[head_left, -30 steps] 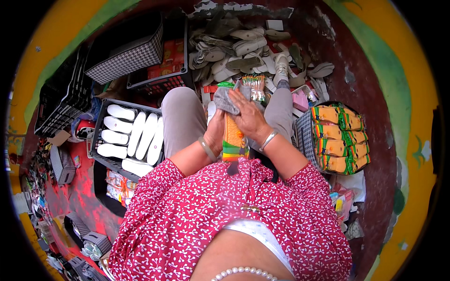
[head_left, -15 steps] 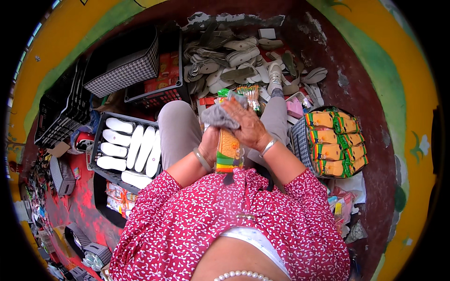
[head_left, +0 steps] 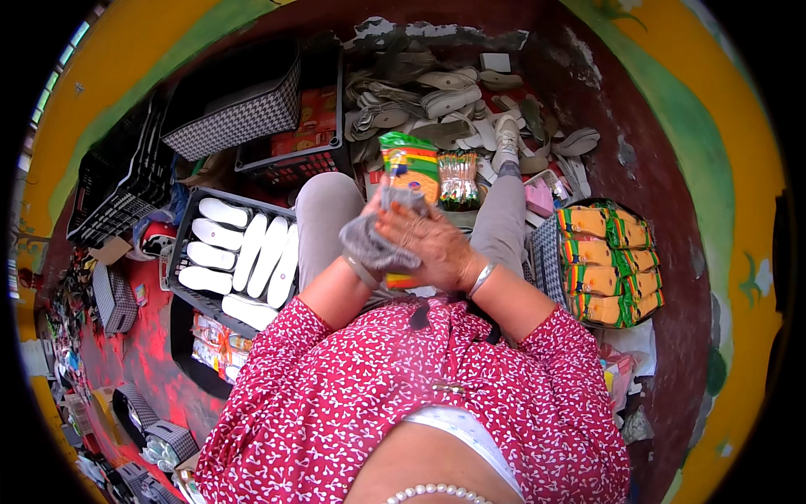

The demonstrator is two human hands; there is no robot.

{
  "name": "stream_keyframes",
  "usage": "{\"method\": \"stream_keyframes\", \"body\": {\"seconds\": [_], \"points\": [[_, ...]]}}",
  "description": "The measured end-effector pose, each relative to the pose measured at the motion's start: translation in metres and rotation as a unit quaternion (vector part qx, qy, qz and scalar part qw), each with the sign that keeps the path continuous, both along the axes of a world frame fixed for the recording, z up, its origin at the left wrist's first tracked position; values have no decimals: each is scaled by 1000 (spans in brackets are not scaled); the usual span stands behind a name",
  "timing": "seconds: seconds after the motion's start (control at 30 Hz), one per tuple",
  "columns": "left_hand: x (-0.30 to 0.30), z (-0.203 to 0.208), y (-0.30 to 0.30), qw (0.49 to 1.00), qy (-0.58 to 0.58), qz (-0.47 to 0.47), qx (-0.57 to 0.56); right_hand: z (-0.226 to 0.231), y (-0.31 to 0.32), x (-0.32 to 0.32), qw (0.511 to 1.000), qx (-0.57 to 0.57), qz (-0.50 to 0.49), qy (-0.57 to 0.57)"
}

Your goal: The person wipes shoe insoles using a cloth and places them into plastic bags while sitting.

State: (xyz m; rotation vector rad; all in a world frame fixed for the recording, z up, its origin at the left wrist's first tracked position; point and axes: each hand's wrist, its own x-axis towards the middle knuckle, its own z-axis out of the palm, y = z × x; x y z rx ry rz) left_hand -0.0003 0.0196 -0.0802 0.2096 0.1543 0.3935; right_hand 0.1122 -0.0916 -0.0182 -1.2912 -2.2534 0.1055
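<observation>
Head view: we judge wiping underway, right hand (head_left: 428, 248) clamping grey cloth (head_left: 374, 244) against the orange packet (head_left: 409, 172), left hand hidden, grip indeterminable; next, steady strokes.

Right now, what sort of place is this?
Probably a small footwear workshop: a black crate of white insoles, a heap of loose soles on the floor, and a basket of packaged bundles.
</observation>
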Motion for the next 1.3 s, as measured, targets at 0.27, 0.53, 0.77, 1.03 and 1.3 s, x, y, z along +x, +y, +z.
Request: {"method": "stream_keyframes", "body": {"seconds": [0.27, 0.53, 0.77, 1.03, 1.3], "points": [[7, 10, -22, 996, -55, 65, -12, 6, 36, 23, 984, -8, -159, 82], [-6, 22, 15, 993, -106, 6, 42, 10, -2, -9, 999, 1, 38, -14], [3, 36, -22, 998, -58, 13, -24, 20, 66, 50, 980, 43, -186, 50], [-1, 33, 14, 990, -135, 48, -14, 11, 1, -14, 999, -17, 24, 15], [10, 44, -28, 984, -158, 1, -82, 34, 38, 28, 990, 68, -119, 11]]}}
